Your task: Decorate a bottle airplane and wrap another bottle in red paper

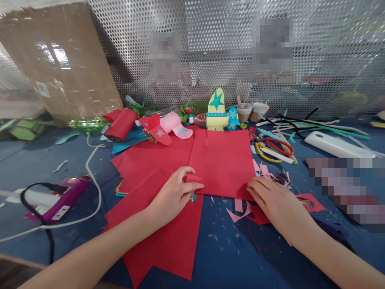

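A square sheet of red paper lies in front of me on the blue table. At its lower left corner my left hand is closed, with a small curled bit of red paper showing between the fingers. My right hand grips the lower right corner, fingers together and the thumb hidden. More red sheets lie under my left forearm and to the left, with yellow and blue edges peeking out. Pink and red paper scraps are scattered beside my right hand.
Behind are a red paper tube, a yellow paper rocket and plastic bottles. Scissors and a white glue gun-like device lie right. A purple power strip with cables sits left. Cardboard leans against perforated metal.
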{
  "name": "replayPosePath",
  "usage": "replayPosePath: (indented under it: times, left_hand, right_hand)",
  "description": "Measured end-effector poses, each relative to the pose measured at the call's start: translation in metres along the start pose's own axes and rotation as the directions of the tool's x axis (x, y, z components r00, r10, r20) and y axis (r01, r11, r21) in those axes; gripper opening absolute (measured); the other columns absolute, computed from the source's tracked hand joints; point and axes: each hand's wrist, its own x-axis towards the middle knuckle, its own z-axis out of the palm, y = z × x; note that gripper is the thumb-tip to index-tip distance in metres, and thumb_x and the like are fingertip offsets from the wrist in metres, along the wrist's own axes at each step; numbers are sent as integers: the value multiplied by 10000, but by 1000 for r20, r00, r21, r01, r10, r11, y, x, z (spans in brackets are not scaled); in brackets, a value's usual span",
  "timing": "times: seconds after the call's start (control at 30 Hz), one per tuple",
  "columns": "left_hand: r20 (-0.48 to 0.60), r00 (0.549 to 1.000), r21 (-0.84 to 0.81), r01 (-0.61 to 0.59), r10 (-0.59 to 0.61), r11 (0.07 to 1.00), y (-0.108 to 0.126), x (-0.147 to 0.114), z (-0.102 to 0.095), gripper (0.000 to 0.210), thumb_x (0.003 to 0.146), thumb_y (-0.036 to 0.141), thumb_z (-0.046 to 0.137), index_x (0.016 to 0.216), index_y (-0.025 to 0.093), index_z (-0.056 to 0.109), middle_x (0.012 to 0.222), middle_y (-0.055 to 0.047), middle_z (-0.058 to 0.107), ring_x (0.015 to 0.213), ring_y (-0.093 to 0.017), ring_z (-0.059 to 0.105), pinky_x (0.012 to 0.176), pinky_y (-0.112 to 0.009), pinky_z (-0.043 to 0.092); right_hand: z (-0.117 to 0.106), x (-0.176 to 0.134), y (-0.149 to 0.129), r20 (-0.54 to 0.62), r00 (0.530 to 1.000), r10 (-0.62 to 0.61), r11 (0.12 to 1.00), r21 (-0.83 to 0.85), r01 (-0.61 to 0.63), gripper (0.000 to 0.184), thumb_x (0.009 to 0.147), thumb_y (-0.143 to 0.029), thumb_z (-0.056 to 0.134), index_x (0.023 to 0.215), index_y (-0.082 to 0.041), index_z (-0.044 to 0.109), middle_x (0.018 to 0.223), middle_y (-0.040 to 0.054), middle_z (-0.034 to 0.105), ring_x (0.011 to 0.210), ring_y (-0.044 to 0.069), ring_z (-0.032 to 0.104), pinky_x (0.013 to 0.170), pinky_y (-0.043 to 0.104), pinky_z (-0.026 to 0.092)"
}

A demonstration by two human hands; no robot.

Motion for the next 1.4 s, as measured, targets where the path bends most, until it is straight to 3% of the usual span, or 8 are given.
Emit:
replayPosePath:
  times: [0.1,0.2,0.33,0.4,0.67,1.03,1.4]
  left_hand:
    - [-1,1000,18,-26,26,1000,-1,-1,1,384,842,33,452,1046,260,685,1210,-86,472,1040,-220,542,858,-396,504]
    - [11,1000,31,-30,29,999,-1,-1,1,383,842,35,458,1056,257,684,1210,-93,476,1033,-227,544,826,-395,518]
    - [18,999,54,-45,44,998,-2,-2,1,394,837,25,466,1072,258,681,1216,-95,471,1070,-233,528,847,-399,513]
    - [10,998,60,-58,58,997,-2,-2,1,407,831,13,466,1076,260,678,1218,-91,470,1087,-231,521,867,-403,506]
    - [-45,993,65,-104,107,992,-5,-5,5,408,834,1,458,1095,240,662,1229,-98,462,1130,-233,502,896,-419,501]
    - [-55,994,27,-97,99,995,-6,-6,5,423,856,14,426,1118,260,650,1252,-90,447,1132,-221,508,872,-386,516]
    - [-79,995,0,-62,62,998,-3,-5,2,400,885,43,422,1129,275,638,1245,-77,447,1101,-192,541,891,-356,513]
  right_hand:
    - [-7,-3,-2,-63,998,-23,997,-78,18,411,925,-114,273,834,-169,670,914,118,682,777,239,627,688,418,527]
    - [-13,-6,-8,-137,988,-71,987,-151,50,368,910,-122,322,941,-136,688,1025,157,681,982,314,593,796,506,500]
    - [-15,-7,-22,-128,975,-184,983,-12,184,373,941,-155,348,1232,-99,575,1225,125,633,1129,267,555,935,469,465]
    - [-13,-7,-29,-115,968,-222,973,36,227,389,961,-215,348,1289,-106,528,1284,95,603,1163,234,548,956,443,464]
    - [-7,-13,-33,-83,963,-257,966,-31,255,438,945,-345,397,1314,-140,513,1342,43,554,1163,201,562,929,394,470]
    - [-8,-12,-33,-88,961,-261,963,40,266,447,928,-342,446,1311,-121,511,1319,65,578,1153,208,566,965,400,447]
    - [-9,-12,-32,-68,958,-278,960,17,280,483,914,-343,467,1336,-108,474,1349,49,544,1153,215,575,904,422,509]
